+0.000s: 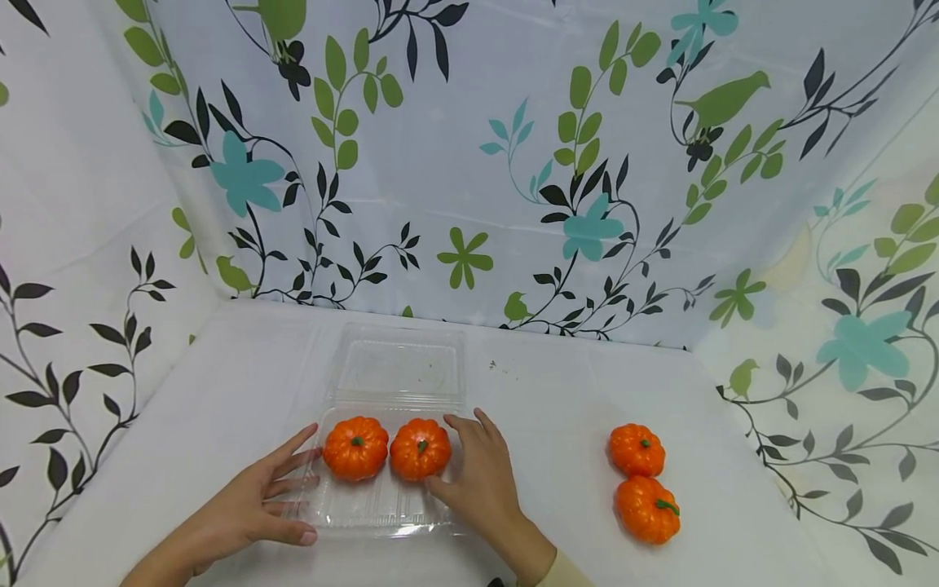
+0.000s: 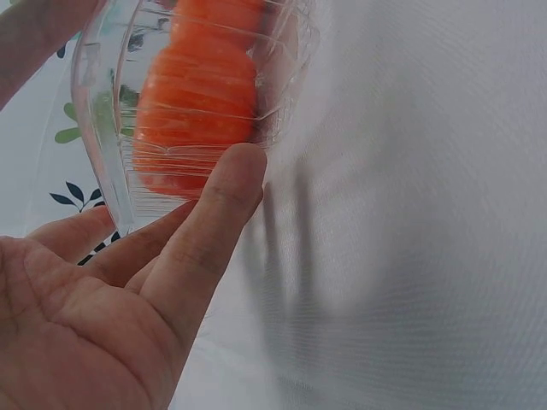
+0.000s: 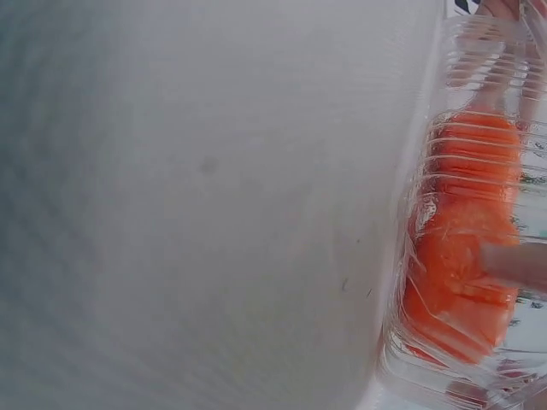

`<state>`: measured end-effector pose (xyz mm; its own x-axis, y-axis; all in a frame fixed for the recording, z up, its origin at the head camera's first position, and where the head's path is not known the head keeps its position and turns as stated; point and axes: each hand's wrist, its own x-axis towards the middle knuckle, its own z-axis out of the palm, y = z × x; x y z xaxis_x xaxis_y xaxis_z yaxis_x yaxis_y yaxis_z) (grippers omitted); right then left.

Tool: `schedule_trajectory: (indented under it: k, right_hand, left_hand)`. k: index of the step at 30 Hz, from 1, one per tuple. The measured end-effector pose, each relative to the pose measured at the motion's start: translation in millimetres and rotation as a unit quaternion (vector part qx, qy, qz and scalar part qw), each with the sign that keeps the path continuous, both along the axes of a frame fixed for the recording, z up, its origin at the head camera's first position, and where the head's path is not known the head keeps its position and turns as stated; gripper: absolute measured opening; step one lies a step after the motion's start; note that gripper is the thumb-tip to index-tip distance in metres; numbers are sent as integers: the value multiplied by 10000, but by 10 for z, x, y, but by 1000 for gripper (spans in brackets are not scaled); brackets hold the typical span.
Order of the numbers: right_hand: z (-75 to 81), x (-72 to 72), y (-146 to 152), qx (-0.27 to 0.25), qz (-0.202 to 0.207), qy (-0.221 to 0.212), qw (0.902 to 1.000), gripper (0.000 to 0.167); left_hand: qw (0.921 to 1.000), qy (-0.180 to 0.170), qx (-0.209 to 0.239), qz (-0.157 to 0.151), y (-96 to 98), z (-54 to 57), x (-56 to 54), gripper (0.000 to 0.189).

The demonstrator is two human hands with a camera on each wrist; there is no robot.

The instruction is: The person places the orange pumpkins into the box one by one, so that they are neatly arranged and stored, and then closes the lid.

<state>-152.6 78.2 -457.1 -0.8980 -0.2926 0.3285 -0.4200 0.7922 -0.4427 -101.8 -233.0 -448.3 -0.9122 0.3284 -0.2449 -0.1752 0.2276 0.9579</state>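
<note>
A clear plastic clamshell box lies with its lid folded back behind the base. Inside the base, two small orange pumpkins sit side by side, a left pumpkin and a right pumpkin, each with a green stem. My right hand grips the right pumpkin, thumb at its near side and a fingertip at its far right. At the box's left wall is my left hand, fingers spread and mostly straight. In the left wrist view, that hand's fingertips are right at the ribbed plastic.
Two more orange pumpkins rest on the white table to the right, a rear one and a front one close together. Small dark specks show beside the lid. A patterned curtain rises behind the table.
</note>
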Motion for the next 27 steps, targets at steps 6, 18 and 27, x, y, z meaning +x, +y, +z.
schedule_trajectory:
  k: [6,18,27]
  right_hand:
    - [-17,-11,-8,65,1,19,10000,78]
    - [1,70,74,-643,207,-432,9968,75]
    - [94,192,330,-1453,288,-332,9884,78]
  left_hand:
    - [10000,68,34,-57,-12,-11,8,121]
    - [9999,72,90,-51,-4,-9,13,120]
    - [9999,122,89,-56,-10,-28,15,121]
